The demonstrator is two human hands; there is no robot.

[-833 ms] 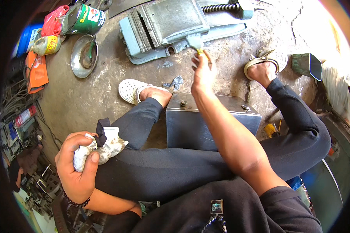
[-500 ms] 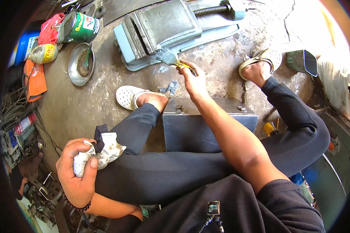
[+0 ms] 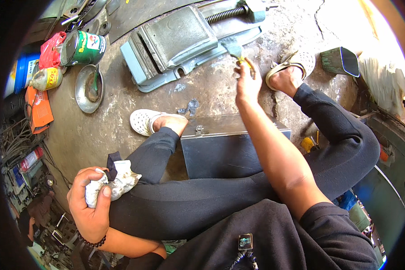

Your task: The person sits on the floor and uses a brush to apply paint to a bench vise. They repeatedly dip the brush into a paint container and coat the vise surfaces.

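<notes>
A paintbrush (image 3: 232,47) with a yellow handle and blue-grey bristles is gripped in my right hand (image 3: 249,83). Its bristles are at the near right side of the blue-grey machine vise (image 3: 177,42) on the floor; whether they touch it I cannot tell. My left hand (image 3: 89,204) rests by my thigh, fingers closed round a crumpled, stained white rag (image 3: 123,181) with a dark strip of cloth.
Between my legs stands a metal box (image 3: 220,153). A torn cloth scrap (image 3: 189,107) lies beyond it. At left are a metal bowl (image 3: 82,96), a green paint can (image 3: 87,50) and an orange box (image 3: 37,110). A square dark container (image 3: 339,62) stands far right.
My right hand has carried the brush rightward, from the vise's jaw end along its near side. The view has shifted slightly; my left hand still holds the rag.
</notes>
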